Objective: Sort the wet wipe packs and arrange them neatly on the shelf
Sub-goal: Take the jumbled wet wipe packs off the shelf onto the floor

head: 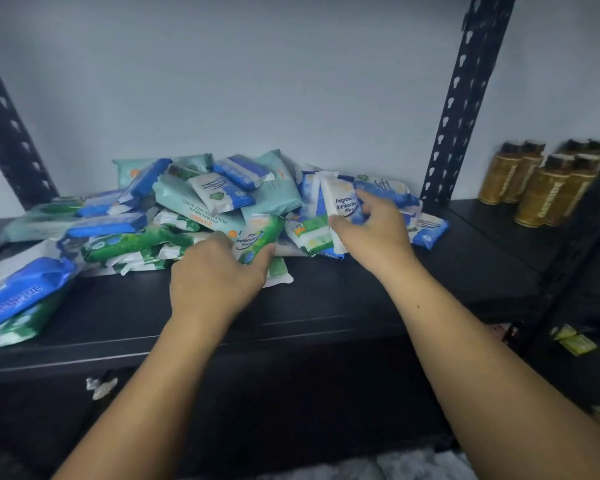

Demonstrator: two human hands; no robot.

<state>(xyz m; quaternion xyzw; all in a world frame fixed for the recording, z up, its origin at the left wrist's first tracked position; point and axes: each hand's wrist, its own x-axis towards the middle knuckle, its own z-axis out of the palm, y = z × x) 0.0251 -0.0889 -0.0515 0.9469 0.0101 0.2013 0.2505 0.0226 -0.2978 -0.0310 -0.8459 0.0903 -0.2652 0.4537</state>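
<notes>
Holding green pack (257,237) in left grip (219,275), right grip (373,230) clutching white-blue pack (340,206)

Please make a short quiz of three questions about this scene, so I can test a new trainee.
1. True or false: the left hand grips a green pack.
2. What does the right hand hold? A) a green pack B) a white and blue pack C) nothing
3. Fill in: the gold bottles stand to the ____ of the pile of packs.

Key: 1 true; 2 B; 3 right.
</notes>
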